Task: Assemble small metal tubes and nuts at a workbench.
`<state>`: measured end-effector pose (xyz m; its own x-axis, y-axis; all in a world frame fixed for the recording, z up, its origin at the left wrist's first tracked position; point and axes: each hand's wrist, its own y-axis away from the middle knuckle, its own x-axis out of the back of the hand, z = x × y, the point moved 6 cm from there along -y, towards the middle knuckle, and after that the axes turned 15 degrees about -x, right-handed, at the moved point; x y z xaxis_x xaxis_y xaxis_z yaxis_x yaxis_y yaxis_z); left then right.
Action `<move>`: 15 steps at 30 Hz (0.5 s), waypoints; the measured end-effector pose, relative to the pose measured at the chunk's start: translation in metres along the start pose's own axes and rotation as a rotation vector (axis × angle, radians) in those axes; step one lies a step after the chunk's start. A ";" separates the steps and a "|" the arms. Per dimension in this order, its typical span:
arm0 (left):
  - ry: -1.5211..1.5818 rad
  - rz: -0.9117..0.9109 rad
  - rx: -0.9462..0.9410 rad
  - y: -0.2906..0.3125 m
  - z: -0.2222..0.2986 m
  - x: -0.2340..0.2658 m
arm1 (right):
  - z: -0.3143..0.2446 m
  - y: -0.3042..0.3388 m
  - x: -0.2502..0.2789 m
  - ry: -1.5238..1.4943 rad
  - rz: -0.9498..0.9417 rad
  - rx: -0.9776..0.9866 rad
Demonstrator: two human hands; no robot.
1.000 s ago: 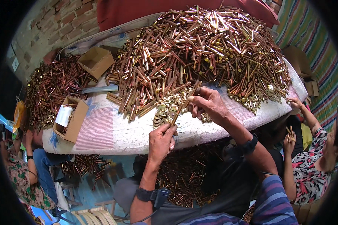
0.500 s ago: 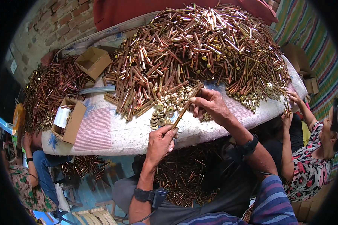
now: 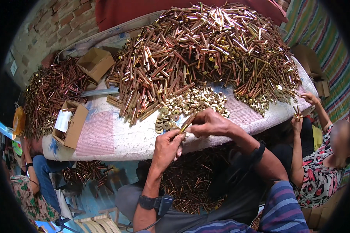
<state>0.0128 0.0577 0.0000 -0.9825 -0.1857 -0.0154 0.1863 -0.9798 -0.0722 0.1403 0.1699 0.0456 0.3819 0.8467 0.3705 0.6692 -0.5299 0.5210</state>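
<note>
Over the near edge of the padded table (image 3: 128,143), my left hand (image 3: 168,149) is closed round the lower end of a slim copper-coloured metal tube (image 3: 187,122). My right hand (image 3: 212,123) bends its fingers at the tube's upper part, close to the left hand; its fingertips are partly hidden. Just beyond the hands lie several flat brass washers (image 3: 166,125). Behind these sits a heap of short brass-coloured caps (image 3: 200,101). A large pile of similar tubes (image 3: 206,42) covers the far part of the table.
At left stand two open cardboard boxes (image 3: 96,64) (image 3: 74,126) beside another tube pile (image 3: 56,87). A person at right (image 3: 319,167) holds small metal parts; another person's arm (image 3: 29,167) shows at far left. More tubes (image 3: 194,182) lie below the table's edge.
My right hand has slid down along the tube toward my left hand, uncovering more of the cap heap. My left hand has hardly moved and keeps its grip.
</note>
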 end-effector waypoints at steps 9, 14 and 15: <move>0.014 0.101 -0.021 -0.004 -0.012 0.014 | 0.011 -0.017 0.025 0.668 0.686 0.303; 0.017 0.171 0.017 -0.005 -0.018 0.028 | 0.014 -0.049 0.019 0.811 0.657 0.168; 0.019 0.157 0.044 -0.006 -0.015 0.023 | 0.024 -0.053 0.027 0.755 0.681 0.162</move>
<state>-0.0112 0.0601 -0.0145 -0.9410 -0.3358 -0.0416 0.3369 -0.9412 -0.0238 0.1304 0.2225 0.0097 0.2495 0.0882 0.9644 0.5599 -0.8257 -0.0694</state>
